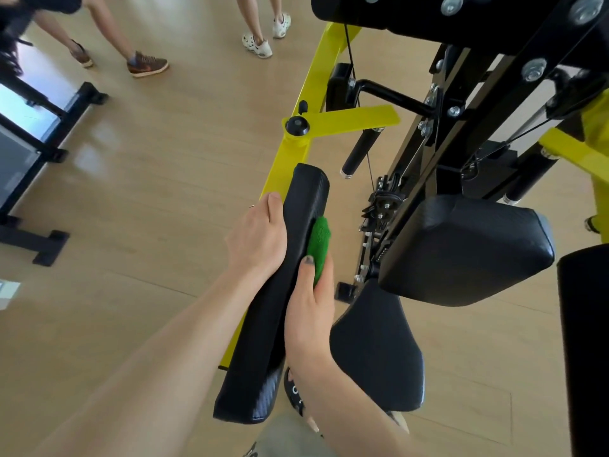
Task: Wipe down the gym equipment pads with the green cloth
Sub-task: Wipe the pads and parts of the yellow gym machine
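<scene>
The right hand [308, 311] is closed around the green cloth [319, 248], pressing it against the right side of the long black pad [290, 272]; the left hand [258, 235] clasps the pad's other side. Wiping looks underway; next, likely slide the cloth along its length.

Left hand [260, 235] steadying long black pad [280, 291]; right hand [309, 291] pressing green cloth [319, 245] against its right side, above wooden floor [148, 192].
</scene>
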Available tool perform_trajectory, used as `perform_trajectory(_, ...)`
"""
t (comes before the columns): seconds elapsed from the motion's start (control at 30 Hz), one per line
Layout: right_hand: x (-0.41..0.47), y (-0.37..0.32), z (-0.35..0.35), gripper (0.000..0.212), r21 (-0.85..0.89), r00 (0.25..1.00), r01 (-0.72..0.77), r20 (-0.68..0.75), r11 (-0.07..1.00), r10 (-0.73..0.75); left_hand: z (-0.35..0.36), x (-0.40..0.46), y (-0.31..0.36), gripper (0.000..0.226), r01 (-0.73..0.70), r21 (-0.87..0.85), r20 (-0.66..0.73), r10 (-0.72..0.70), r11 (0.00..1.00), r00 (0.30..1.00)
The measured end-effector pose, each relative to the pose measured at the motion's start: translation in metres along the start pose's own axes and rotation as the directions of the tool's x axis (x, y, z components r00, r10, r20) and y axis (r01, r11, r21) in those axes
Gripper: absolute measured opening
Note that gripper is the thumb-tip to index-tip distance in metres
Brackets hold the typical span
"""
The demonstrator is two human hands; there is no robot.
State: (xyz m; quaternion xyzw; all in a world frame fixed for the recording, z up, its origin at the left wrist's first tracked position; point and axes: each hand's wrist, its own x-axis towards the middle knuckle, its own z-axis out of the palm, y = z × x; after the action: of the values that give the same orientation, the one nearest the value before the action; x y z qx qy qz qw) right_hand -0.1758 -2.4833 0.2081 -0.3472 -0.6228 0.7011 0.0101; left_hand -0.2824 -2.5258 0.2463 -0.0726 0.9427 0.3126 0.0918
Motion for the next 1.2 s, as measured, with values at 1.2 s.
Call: perform_trajectory(1.2,0.027,-0.017,0.006,0.035,-0.013,0.992,0.063,-0.112,0.998,-0.065,-0.002,0.002,0.002,0.047,0.05,-0.005,0.008,-0.05,0.999,0.999)
